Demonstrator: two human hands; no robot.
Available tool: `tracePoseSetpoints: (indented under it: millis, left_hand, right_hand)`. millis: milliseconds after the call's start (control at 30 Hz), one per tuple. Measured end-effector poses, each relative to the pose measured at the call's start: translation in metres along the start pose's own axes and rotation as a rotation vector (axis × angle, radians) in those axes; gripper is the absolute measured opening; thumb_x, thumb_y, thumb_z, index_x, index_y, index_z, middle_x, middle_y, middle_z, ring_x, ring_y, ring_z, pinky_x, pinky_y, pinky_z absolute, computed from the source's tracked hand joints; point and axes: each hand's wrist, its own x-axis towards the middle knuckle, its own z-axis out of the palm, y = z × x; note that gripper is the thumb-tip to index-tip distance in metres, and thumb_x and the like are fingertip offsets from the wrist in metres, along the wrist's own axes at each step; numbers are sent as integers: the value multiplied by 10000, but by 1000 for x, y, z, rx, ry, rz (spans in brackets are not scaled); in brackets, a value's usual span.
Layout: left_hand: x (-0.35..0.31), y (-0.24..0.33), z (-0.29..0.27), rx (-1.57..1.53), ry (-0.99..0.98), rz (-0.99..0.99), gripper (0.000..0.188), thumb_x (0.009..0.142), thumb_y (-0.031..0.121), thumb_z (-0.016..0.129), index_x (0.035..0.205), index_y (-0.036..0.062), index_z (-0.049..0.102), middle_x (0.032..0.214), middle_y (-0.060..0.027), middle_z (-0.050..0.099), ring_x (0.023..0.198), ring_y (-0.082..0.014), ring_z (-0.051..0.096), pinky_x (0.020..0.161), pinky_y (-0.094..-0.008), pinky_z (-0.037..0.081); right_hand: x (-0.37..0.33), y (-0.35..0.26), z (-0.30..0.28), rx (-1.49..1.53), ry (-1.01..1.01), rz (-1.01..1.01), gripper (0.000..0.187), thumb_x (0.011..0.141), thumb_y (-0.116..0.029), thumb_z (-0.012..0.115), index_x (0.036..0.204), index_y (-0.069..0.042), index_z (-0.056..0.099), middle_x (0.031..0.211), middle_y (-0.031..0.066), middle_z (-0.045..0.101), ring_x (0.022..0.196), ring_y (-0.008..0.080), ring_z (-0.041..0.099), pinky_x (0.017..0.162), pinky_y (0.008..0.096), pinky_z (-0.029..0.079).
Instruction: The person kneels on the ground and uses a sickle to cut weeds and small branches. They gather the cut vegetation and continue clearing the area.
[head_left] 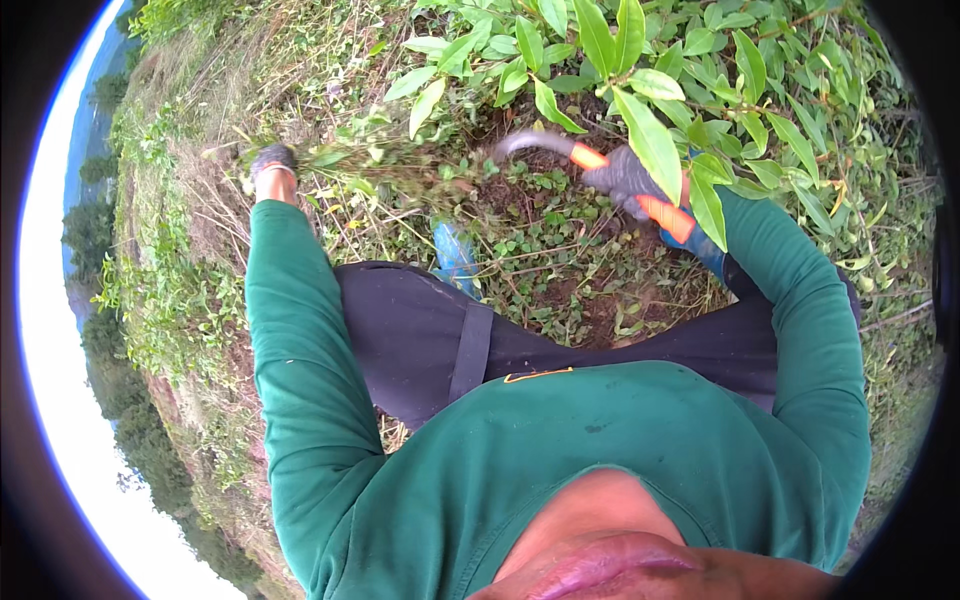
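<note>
My right hand [630, 180], in a dark grey glove, is closed round the orange handle of a sickle [590, 157]. The tool's curved blade [532, 140] points left, low over leafy ground, its tip smeared by motion. Out at the far left, my left hand [273, 160], gloved too, is closed on a bunch of weeds [350, 160]. Their blurred stems and leaves trail rightward from the fist toward the blade. Leaves of a shrub [650, 140] hang partly in front of my right hand and wrist.
The broad-leaved shrub fills the upper right. Blue boots [457, 258] stand on the slope among low green plants [550, 250] and bare brown soil [600, 320]. Dry grass [205, 190] covers the left side, with distant trees [95, 220] and sky beyond.
</note>
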Motion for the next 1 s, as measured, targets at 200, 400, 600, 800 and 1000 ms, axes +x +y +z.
tracePoseSetpoints:
  millis: [200,400,600,800,1000]
  left_hand:
    - [-8,-82,37,-50,280,-191,410,918,322,431,1114,21,631,1115,-141,644,930,-268,616,814,-379,481]
    - [-94,83,-115,-351,710,-81,457,777,339,650,1132,58,587,1079,-153,619,977,-267,600,883,-398,476]
    - [-109,184,-107,-73,767,704,170,833,234,578,927,113,651,952,-112,635,892,-242,606,802,-396,495]
    - [-132,229,-28,295,940,1162,333,894,252,491,1171,88,574,1129,-160,598,1059,-291,558,920,-394,421]
    - [-143,237,-24,205,274,1145,741,759,370,582,1392,53,359,1378,-165,438,1285,-338,392,1094,-493,242]
  right_hand:
    - [110,0,-18,738,68,-545,223,902,-278,577,805,-100,485,528,9,459,392,171,446,372,334,395]
    - [208,28,-5,1076,216,-617,219,932,-281,536,808,-107,486,523,21,457,398,201,451,375,354,384]
    - [189,32,-14,982,236,-523,207,920,-270,551,810,-104,495,532,24,466,403,198,461,366,359,389]
    - [223,11,15,990,312,-569,195,908,-259,566,811,-101,504,541,28,476,408,196,471,358,365,393]
    - [194,-6,23,481,238,-330,184,897,-247,582,812,-98,513,550,31,485,413,193,481,349,370,398]
